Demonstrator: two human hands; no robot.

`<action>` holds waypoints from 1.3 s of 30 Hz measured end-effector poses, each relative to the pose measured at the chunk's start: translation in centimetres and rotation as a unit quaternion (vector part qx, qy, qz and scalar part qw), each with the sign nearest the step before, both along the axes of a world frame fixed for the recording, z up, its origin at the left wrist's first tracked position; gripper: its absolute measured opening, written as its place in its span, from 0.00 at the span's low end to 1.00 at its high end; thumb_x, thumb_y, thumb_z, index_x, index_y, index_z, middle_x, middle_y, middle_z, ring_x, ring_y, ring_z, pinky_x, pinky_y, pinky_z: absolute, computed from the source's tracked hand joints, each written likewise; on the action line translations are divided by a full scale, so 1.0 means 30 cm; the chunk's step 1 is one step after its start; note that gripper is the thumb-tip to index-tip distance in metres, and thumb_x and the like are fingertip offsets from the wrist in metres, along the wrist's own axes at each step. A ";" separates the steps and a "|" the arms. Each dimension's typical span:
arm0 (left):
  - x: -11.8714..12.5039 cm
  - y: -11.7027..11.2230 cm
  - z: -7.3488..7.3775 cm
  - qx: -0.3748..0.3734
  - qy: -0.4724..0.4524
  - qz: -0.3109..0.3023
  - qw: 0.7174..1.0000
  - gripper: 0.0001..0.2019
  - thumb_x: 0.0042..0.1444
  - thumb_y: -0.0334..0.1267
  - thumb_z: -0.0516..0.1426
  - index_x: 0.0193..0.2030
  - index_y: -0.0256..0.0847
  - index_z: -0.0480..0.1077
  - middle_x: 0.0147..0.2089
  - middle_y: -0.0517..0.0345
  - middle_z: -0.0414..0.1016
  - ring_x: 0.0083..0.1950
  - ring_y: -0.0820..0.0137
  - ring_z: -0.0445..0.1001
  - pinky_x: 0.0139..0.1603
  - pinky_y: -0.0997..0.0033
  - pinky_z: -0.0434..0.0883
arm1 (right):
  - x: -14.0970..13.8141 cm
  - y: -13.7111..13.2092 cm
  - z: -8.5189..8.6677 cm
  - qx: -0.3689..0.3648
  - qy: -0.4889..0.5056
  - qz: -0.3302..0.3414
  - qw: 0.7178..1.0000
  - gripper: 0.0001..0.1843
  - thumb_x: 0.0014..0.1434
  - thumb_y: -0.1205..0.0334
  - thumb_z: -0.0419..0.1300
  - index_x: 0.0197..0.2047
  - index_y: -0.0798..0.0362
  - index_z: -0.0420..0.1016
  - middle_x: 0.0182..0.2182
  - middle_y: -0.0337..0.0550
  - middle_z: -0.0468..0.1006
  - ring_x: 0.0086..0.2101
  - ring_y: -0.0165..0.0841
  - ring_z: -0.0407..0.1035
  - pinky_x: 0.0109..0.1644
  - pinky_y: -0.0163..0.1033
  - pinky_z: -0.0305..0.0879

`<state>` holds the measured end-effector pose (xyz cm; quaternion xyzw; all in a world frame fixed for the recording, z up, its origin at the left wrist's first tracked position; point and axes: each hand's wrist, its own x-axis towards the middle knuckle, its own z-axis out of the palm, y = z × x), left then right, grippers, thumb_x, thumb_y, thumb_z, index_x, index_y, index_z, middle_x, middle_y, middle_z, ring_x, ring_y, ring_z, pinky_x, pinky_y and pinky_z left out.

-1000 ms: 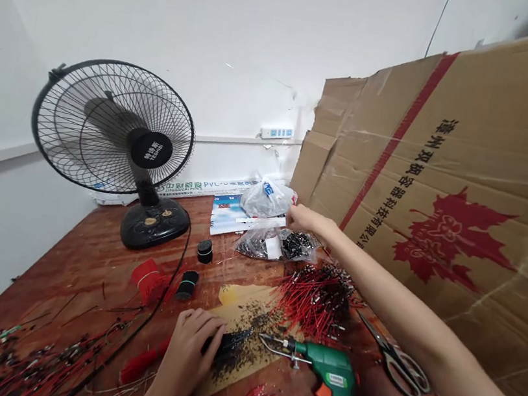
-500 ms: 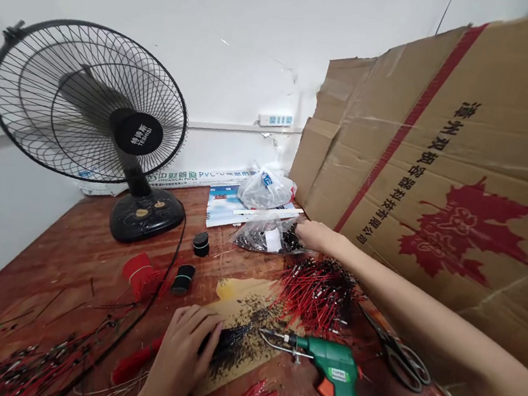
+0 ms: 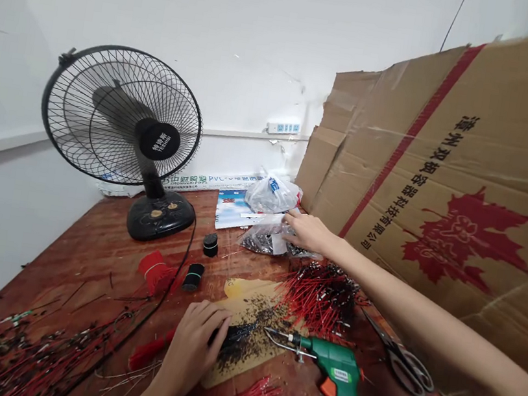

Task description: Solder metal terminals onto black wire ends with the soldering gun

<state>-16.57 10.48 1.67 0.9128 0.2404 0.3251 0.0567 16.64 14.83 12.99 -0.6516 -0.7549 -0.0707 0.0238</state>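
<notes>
My left hand (image 3: 199, 339) lies closed over a bundle of black wires (image 3: 238, 337), whose tips point right above a stained tan sheet (image 3: 231, 377). Right of the tips lies a green soldering gun (image 3: 338, 369) with an orange trigger. Farther back, my right hand (image 3: 312, 233) is on a clear plastic bag (image 3: 262, 240) of small dark parts, its fingers somewhat apart and bent over the bag's top. What its fingertips touch is partly hidden. A pile of red wires with dark ends (image 3: 321, 298) is just in front of the right forearm.
A black fan (image 3: 158, 216) stands at the back left, its cord crossing the table. Rubber-banded bundles, red (image 3: 154, 269) and black (image 3: 193, 276), sit near it. Loose wires (image 3: 26, 354) cover the front left. Scissors (image 3: 405, 365) lie right, beneath a large cardboard sheet (image 3: 398, 151).
My right hand has shifted left over the top of the plastic bag, its fingers showing more. The left hand keeps its place on the black wires. The whole view has swung slightly left.
</notes>
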 end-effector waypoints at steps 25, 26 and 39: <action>0.013 -0.003 -0.021 -0.239 -0.125 0.013 0.963 0.08 0.64 0.40 0.54 0.38 0.41 0.73 0.39 0.54 0.73 0.43 0.64 0.69 0.51 0.59 0.63 | -0.065 0.154 -0.005 0.112 0.157 0.153 0.969 0.08 0.66 0.65 0.57 0.37 0.61 0.73 0.36 0.44 0.71 0.39 0.33 0.66 0.47 0.42 0.64; 0.017 -0.003 -0.022 -0.254 -0.136 0.017 0.958 0.09 0.64 0.41 0.54 0.39 0.41 0.72 0.39 0.54 0.72 0.43 0.65 0.69 0.50 0.60 0.64 | -0.078 0.135 0.013 0.134 0.162 0.167 0.963 0.09 0.67 0.66 0.56 0.36 0.61 0.73 0.36 0.45 0.70 0.39 0.33 0.66 0.47 0.41 0.63; 0.050 -0.080 0.115 -0.665 -0.549 -0.224 0.454 0.26 0.64 0.58 0.48 0.61 0.46 0.66 0.68 0.50 0.59 0.69 0.55 0.56 0.63 0.46 0.64 | -0.467 -0.235 0.158 0.205 0.240 0.356 0.880 0.10 0.68 0.66 0.54 0.42 0.60 0.76 0.36 0.46 0.68 0.36 0.30 0.62 0.40 0.36 0.60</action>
